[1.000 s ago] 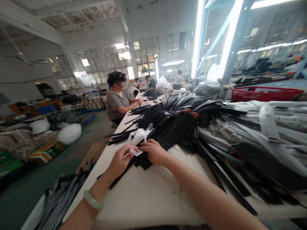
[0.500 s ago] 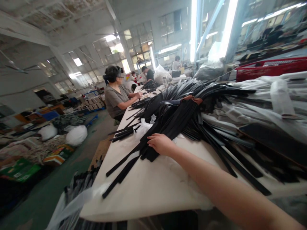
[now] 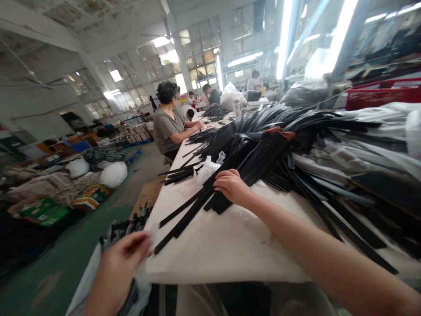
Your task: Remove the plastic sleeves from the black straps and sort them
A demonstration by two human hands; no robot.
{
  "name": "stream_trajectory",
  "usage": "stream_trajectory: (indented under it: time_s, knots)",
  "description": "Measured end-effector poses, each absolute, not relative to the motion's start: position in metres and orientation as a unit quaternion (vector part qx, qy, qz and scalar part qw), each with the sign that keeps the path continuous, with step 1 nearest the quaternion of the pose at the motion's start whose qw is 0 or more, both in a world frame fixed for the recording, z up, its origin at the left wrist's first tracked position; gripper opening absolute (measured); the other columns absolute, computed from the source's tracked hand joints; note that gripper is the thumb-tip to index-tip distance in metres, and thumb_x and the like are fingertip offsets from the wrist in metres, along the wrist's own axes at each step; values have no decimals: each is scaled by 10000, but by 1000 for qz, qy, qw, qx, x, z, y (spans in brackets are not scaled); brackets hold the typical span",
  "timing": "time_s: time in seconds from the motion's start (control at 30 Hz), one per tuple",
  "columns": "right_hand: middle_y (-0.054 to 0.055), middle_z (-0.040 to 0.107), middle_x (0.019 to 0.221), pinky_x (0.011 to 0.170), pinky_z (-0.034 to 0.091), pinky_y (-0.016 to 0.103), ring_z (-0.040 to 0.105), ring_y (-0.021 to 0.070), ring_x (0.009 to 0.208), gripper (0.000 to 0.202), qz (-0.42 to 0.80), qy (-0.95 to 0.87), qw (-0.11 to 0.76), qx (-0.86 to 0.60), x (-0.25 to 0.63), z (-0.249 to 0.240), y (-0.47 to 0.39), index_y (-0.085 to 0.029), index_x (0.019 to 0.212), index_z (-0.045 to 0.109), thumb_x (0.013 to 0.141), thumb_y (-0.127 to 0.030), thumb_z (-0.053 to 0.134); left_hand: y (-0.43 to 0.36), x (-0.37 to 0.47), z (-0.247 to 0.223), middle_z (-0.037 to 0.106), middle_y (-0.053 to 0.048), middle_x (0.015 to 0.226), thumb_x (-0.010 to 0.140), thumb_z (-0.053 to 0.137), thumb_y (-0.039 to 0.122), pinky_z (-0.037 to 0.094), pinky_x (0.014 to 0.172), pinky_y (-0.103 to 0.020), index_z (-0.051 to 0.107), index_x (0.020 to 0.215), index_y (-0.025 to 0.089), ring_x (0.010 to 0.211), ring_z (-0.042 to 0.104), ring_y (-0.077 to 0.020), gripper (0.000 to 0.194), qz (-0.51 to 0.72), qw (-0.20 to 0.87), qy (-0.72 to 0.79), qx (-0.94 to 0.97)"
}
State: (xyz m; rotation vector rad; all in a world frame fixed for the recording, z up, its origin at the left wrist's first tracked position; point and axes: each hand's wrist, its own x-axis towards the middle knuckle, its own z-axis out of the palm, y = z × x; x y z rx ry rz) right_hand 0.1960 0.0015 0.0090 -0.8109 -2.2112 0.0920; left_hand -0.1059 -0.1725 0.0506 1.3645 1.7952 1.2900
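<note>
My right hand [image 3: 232, 188] rests with bent fingers on a bundle of flat black strips [image 3: 263, 160] lying on the pale table [image 3: 226, 254]. Brown wrapping [image 3: 279, 132] binds the bundle's far part. A few loose black strips [image 3: 179, 221] stretch from under that hand toward the table's left edge. At the lower left, my left hand [image 3: 126, 254] is blurred, its thumb and fingers pinched on a thin whitish translucent sheet [image 3: 143, 274], near the loose strips' ends. Crumpled white plastic [image 3: 207, 169] sits just beyond my right hand.
A person in a grey shirt [image 3: 167, 127] sits at the table's left side. More black strips stand below the left edge [image 3: 126, 228]. White-wrapped strips [image 3: 388, 131] and a red basket [image 3: 381, 94] are on the right. Boxes and bags line the floor at left.
My left hand has come into view at the lower left, at the whitish sheet. My right hand remains on the black strips. The whole view has shifted, with the scene slightly further right.
</note>
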Motion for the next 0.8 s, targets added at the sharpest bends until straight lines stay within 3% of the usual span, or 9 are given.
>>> stream_trajectory:
  time_s: [0.1, 0.3, 0.57, 0.63, 0.8]
  knots:
    - [56, 688, 856, 928, 347, 376, 599, 179, 845, 173, 29, -866, 437, -242, 193, 31, -22, -191, 906, 618, 923, -235, 452, -145, -64, 30, 672, -53, 742, 639, 761, 549, 494, 585, -261, 706, 969, 138, 632, 581, -176, 530, 467, 330, 637, 517]
    - [49, 635, 759, 758, 407, 311, 557, 172, 701, 151, 15, -897, 393, -203, 181, 41, -52, -182, 879, 562, 925, -221, 424, -115, -18, 8, 520, 9, 581, 714, 689, 510, 351, 517, -200, 634, 699, 135, 553, 451, -117, 379, 525, 340, 597, 502]
    - [40, 602, 703, 658, 360, 290, 540, 180, 683, 194, 32, -875, 386, -291, 181, 28, -39, -180, 835, 562, 937, -250, 413, -119, -13, 11, 643, -42, 783, 737, 675, 383, 419, 686, -238, 673, 890, 152, 740, 555, -170, 277, 541, 355, 574, 501]
    - [41, 602, 705, 662, 356, 290, 538, 178, 683, 200, 34, -880, 381, -281, 180, 28, -41, -181, 832, 563, 940, -248, 409, -119, -14, 10, 642, -50, 774, 741, 674, 384, 410, 691, -239, 694, 816, 145, 754, 550, -174, 251, 537, 340, 575, 515]
    - [45, 610, 725, 670, 353, 297, 531, 176, 680, 186, 43, -891, 369, -260, 177, 26, -43, -181, 837, 559, 936, -238, 413, -123, -18, 7, 520, 8, 567, 682, 740, 463, 298, 542, -212, 603, 614, 141, 557, 417, -106, 357, 546, 382, 587, 460]
